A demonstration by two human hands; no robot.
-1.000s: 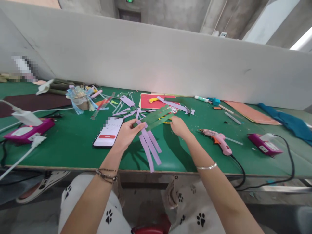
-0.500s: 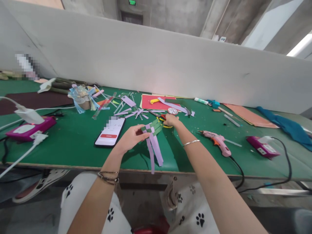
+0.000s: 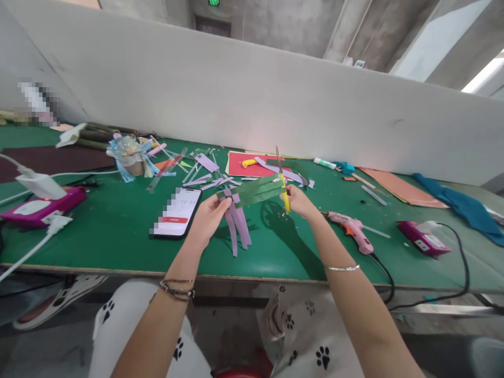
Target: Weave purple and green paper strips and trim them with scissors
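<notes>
Between the thumb and fingers of my left hand (image 3: 212, 212) is a piece of woven paper strips. Its green strips (image 3: 260, 191) stretch out to the right, and its purple strips (image 3: 241, 226) hang down over the table. My right hand (image 3: 298, 201) is closed on the yellow handles of a pair of scissors (image 3: 284, 184). The blades point up and away, close to the right ends of the green strips. Whether the blades touch the paper I cannot tell.
A phone (image 3: 179, 212) lies left of my left hand. Purple and clear scraps (image 3: 208, 181) and red paper (image 3: 236, 164) lie behind. A pink glue gun (image 3: 352, 227) with a cord rests at right, near a purple power strip (image 3: 424, 237). Another purple power strip (image 3: 43, 207) is at left.
My right hand has lifted the scissors off the table and turned them upright beside the green strips. The woven paper has shifted slightly left, its green strips now extended to the right.
</notes>
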